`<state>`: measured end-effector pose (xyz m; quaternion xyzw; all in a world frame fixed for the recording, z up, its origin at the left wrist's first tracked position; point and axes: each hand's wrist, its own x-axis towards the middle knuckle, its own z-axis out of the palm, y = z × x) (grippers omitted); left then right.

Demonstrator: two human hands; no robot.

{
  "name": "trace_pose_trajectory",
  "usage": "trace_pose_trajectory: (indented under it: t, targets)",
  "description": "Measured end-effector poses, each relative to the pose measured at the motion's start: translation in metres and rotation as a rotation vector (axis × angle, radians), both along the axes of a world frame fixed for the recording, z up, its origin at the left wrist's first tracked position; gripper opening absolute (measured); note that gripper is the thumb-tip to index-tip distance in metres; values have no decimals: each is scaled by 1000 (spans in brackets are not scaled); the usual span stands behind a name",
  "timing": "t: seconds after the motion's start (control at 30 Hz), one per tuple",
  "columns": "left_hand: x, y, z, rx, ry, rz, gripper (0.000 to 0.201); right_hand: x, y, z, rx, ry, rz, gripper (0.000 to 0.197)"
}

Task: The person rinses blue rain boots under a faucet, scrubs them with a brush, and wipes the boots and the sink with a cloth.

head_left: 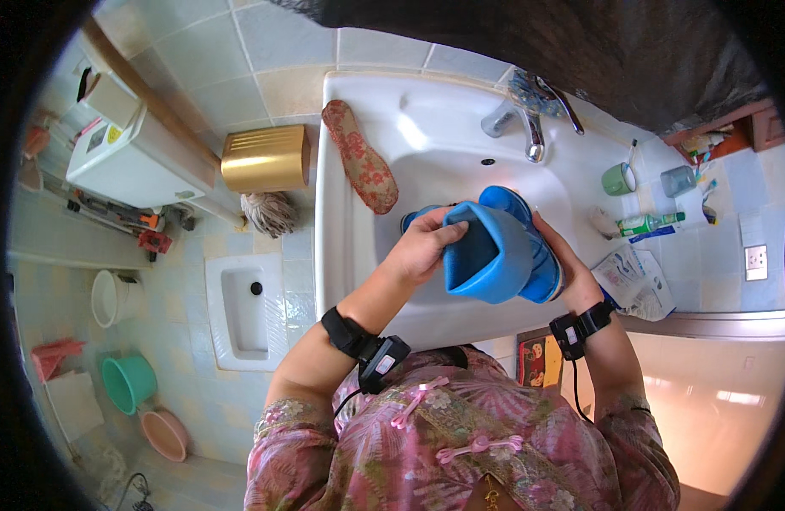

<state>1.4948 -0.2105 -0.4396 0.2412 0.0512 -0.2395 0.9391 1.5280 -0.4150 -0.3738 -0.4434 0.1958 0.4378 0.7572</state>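
Over the white sink (345,281) I hold a blue rubber boot (495,247), tilted so its wide top opening faces toward my lower left. My left hand (425,245) is closed on the rim of that opening, thumb on the near side. Around the foot end wraps my right hand (573,266), its fingers partly hidden behind the boot. Another blue piece (416,215) shows beyond my left hand, low in the basin; most of it is covered. A red-and-beige floral insole (358,157) lies on the sink's left ledge.
A chrome faucet (533,140) stands at the far side of the basin. On the right ledge are a green cup (618,180), a green bottle (650,224) and a plastic package (635,281). Left of the sink sit a gold box (265,158), a mop head (270,213) and a squat toilet (273,341).
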Motion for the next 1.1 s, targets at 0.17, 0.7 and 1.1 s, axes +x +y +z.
trace_pose_trajectory:
  t: [0.17, 0.7, 1.1]
  targets:
    - [21, -12, 29, 232, -50, 121, 27, 35, -25, 8, -12, -140, 147, 57]
    - [-54, -114, 103, 566, 280, 920, 30, 148, -188, -137, -986, -1769, 800, 29]
    - [-72, -153, 93, 539, 316, 958, 28, 150, -185, -150, -1118, -1372, 1129, 16]
